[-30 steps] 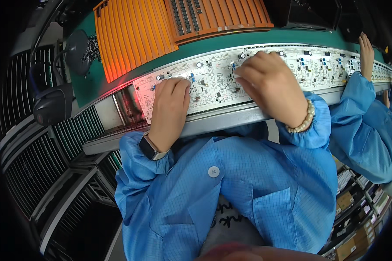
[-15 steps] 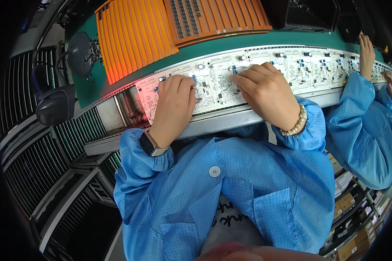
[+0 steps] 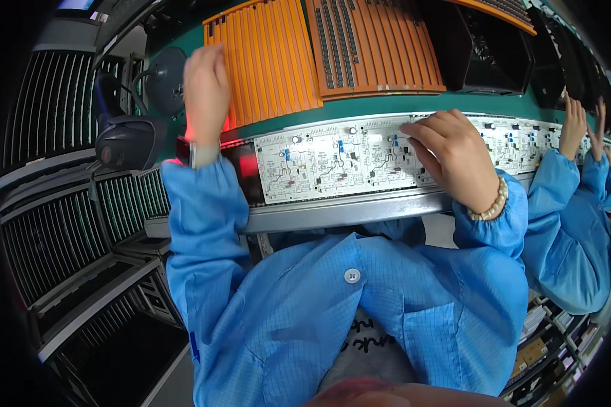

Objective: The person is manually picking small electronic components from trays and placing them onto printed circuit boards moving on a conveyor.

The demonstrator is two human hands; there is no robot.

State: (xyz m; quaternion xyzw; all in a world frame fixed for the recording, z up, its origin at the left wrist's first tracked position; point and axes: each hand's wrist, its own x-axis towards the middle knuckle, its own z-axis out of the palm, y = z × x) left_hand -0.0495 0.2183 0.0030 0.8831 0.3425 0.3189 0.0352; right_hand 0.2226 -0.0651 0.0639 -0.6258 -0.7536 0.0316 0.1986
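White circuit boards with blue, black and round capacitor parts lie in a row along the metal rail. My right hand, wearing a beaded bracelet, hovers at the boards with thumb and fingertips brought together; whatever they pinch is too small or hidden to make out. My left hand is away from the boards, between the round dark dish and the orange ribbed tray. Motion blurs its fingers, so I cannot tell what they hold.
A second ribbed tray holds rows of dark parts, with a black bin to its right. At left stand a black scanner on a stand and slotted racks. Another person's hand works farther along the line.
My left hand has left the boards and swung up and left to beside the dish and tray. My right hand stays over the boards. The whole view has shifted.
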